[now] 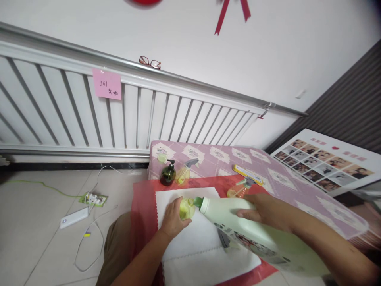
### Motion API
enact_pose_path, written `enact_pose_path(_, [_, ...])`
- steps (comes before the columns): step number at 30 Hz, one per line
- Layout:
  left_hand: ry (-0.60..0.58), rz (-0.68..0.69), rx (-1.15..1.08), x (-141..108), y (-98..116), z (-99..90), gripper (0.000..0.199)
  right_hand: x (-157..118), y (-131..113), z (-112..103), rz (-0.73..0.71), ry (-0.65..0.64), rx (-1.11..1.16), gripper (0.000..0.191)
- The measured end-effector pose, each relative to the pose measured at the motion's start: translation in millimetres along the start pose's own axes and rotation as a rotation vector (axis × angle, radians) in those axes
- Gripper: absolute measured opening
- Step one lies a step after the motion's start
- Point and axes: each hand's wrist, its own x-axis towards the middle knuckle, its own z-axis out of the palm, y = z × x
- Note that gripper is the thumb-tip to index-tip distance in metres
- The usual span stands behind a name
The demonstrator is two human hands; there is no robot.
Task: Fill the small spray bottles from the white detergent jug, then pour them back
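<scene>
My left hand [173, 218] is wrapped round a small clear bottle [187, 209] with yellow-green liquid, over a white cloth [190, 238]. Its mouth meets the green spout of a large pale green jug [229, 210], which lies tilted almost on its side. My right hand [264, 210] grips the jug from above. Behind them stand a dark pump bottle [168, 174] and a clear spray bottle [183, 174] with a grey head. Another spray bottle [238, 188] with orange-yellow liquid is behind the jug. A grey object [224, 238] is partly hidden under the jug.
A yellow-and-white packet [248, 174] lies on the patterned tablecloth [282, 178], near the red cloth [143, 214]. A white railing [166, 115] runs behind the table. On the floor at left are a power strip [93, 199], cables and a white device [74, 217]. A photo board [327, 159] stands at right.
</scene>
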Motion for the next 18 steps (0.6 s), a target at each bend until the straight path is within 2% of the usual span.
enact_pose_path(2, [0.001,-0.003,-0.001,-0.1,0.3,-0.1,0.088,-0.7,-2.3,-2.0,-0.011,-0.061,0.021,0.044])
enact_pose_path(9, [-0.006,-0.015,-0.003,-0.3,1.1,0.0,0.089,-4.2,-8.5,-7.8,0.023,-0.053,0.050,0.041])
enact_pose_path(18, [-0.011,-0.013,-0.006,0.2,0.9,0.0,0.089,-1.8,-1.9,-3.0,0.003,-0.052,0.081,0.041])
